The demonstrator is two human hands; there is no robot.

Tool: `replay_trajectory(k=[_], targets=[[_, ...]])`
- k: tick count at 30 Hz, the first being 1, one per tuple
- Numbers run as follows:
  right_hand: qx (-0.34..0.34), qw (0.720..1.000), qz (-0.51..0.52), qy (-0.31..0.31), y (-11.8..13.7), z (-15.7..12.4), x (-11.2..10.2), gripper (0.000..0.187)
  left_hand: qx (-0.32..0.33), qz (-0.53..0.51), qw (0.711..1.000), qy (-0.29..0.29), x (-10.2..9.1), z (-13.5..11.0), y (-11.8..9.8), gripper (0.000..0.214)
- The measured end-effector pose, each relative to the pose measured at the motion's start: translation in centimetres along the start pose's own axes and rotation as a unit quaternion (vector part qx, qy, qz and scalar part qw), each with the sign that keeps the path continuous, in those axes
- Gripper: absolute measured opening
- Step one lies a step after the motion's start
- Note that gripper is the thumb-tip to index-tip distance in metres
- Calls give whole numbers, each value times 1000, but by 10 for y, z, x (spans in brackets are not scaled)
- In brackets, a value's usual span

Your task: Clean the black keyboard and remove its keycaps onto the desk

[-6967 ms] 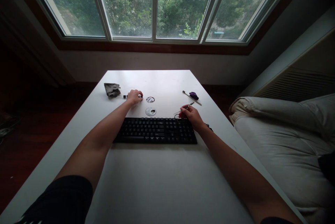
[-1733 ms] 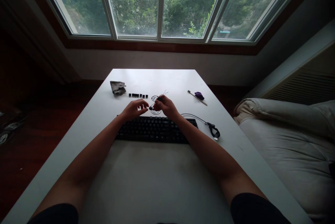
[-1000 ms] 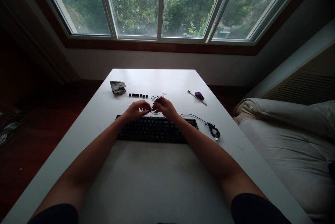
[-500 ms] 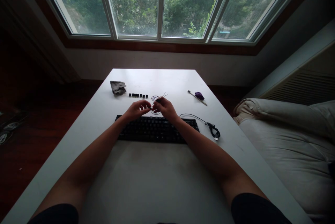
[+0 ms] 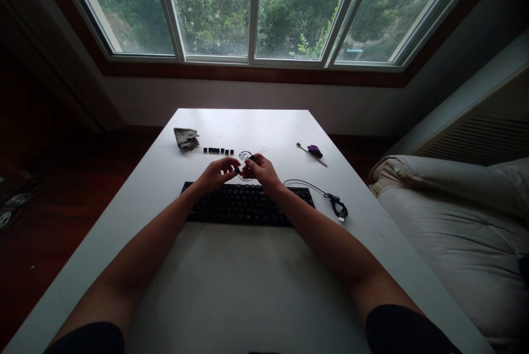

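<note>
Above the back edge of a black keyboard [image 5: 243, 208], my two hands come close together. My left hand [image 5: 217, 173] pinches a small black keycap [image 5: 237, 170] between thumb and fingertips. Closed round a wire keycap puller [image 5: 250, 159] is my right hand [image 5: 263, 172]; the puller's dark handle shows at the fingertips and its thin wires stick out to the upper right. Just behind the hands, a thin loop [image 5: 243, 154] lies on the white table, partly covered by them. A row of several black keycaps [image 5: 214, 150] lies to the left of it.
A crumpled grey cloth [image 5: 187, 139] is at the table's back left. Toward the back right are a thin brush [image 5: 311, 154] and a purple bundle [image 5: 315, 151]. The keyboard's bundled USB cable [image 5: 336, 206] rests on the right. A padded sofa [image 5: 454, 221] stands beside the table.
My right hand has turned slightly, and the puller's wires have shifted a little to the right. My left hand stays nearly in place with the keycap.
</note>
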State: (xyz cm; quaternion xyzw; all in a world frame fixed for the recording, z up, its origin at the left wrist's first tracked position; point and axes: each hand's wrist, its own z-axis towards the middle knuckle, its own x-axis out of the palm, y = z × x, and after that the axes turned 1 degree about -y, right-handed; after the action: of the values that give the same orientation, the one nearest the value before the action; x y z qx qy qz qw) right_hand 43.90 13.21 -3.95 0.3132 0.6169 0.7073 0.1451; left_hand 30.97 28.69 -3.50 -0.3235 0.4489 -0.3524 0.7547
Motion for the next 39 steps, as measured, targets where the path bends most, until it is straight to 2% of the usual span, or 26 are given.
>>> replay_trajectory(k=[6, 14, 23, 32, 36, 39], targets=[[28, 999, 14, -18, 1, -2, 1, 36, 12, -8, 1000, -1, -1, -1, 1, 29], [37, 999, -5, -36, -5, -1, 0, 30, 87, 122, 988, 27, -1, -2, -3, 20], [56, 997, -45, -33, -10, 0, -2, 24, 138, 262, 953, 60, 0, -1, -4, 13], [67, 995, -59, -50, -9, 2, -7, 22, 115, 225, 966, 53, 4, -3, -9, 10], [52, 995, -58, -69, 1, 3, -12, 23, 94, 190, 977, 6, -2, 2, -5, 10], [39, 994, -59, -78, 13, 3, -23, 21, 64, 179, 982, -22, -9, 10, 6, 13]])
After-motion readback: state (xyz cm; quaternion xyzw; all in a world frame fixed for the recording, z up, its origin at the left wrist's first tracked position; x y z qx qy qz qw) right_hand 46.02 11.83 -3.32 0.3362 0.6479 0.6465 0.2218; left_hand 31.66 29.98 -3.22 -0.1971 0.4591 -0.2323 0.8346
